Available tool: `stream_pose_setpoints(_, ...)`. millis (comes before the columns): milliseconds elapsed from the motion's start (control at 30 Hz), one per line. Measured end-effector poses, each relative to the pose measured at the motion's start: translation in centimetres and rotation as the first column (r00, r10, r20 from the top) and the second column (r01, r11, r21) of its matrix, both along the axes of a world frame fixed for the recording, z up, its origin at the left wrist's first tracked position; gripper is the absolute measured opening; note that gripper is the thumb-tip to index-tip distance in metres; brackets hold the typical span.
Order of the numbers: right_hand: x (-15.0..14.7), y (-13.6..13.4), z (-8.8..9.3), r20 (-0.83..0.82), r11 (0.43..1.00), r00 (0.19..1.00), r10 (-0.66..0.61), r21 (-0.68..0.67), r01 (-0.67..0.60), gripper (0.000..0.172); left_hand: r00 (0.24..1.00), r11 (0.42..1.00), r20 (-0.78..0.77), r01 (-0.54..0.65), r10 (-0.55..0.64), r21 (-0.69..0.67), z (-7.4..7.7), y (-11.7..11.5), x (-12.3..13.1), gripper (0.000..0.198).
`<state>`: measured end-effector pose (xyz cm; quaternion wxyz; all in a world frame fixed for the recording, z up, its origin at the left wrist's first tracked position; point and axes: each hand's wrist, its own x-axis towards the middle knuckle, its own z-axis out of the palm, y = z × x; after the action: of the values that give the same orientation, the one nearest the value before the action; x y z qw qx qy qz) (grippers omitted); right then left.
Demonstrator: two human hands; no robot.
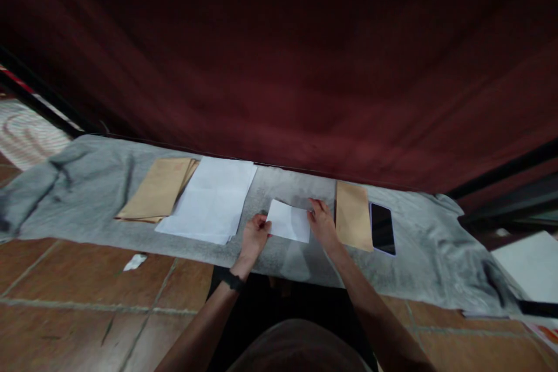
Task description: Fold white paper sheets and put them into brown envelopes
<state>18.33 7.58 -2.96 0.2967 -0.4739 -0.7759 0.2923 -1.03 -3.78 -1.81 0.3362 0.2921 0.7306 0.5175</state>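
The small white paper (288, 222) is near the middle of the grey cloth (100, 177), closer to its near edge than the far one, btwn the white sheets (213, 200) and the brown envelope (354, 215). The L hand (256, 235) pinches the paper at its left side, w/ thumb and fingers closed on it. The R hand (321, 224) is at the right side, fingers partly spread; I can't tell if it grips or only touches. To handle it well, I'd say: equal light tension on both sides, corners aligned, & no hard squeezing, b/c thin paper creases easily.
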Motion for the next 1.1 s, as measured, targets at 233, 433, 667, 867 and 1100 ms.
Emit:
stream_pose_setpoints(233, -1.8, -5.6, -2.3, 0.386, 0.931, 0.917, 0.103, 0.287, -0.226, 0.047, 0.902, 0.956, -0.401, 0.042, -0.162, -0.291, 1.8, -0.9, 1.3, 0.028)
stream_pose_setpoints(433, -1.5, -6.5, -2.8, 0.479, 0.894, 0.876, 0.052, 0.368, -0.254, 0.051, 0.38, 0.918, -0.836, 0.131, -0.395, -0.374, 1.7, -0.7, 3.4, 0.043)
stream_pose_setpoints(667, -1.1, -6.6, -3.3, 0.491, 0.871, 0.869, 0.056, 0.401, -0.283, 0.056, 0.212, 0.832, -0.855, 0.426, -0.473, -0.355, -1.5, 0.3, 3.1, 0.06)
stream_pose_setpoints(867, -1.0, -6.9, -3.4, 0.505, 0.893, 0.863, -0.027, 0.4, -0.206, 0.058, 0.197, 0.838, -0.86, 0.404, -0.472, -0.367, -1.7, -0.4, 1.6, 0.071)
stream_pose_setpoints(1100, 0.1, -7.1, -3.5, 0.461, 0.89, 0.877, -0.139, 0.447, -0.094, 0.06, 0.197, 0.843, -0.859, 0.385, -0.472, -0.375, -1.8, -0.5, 1.2, 0.068)
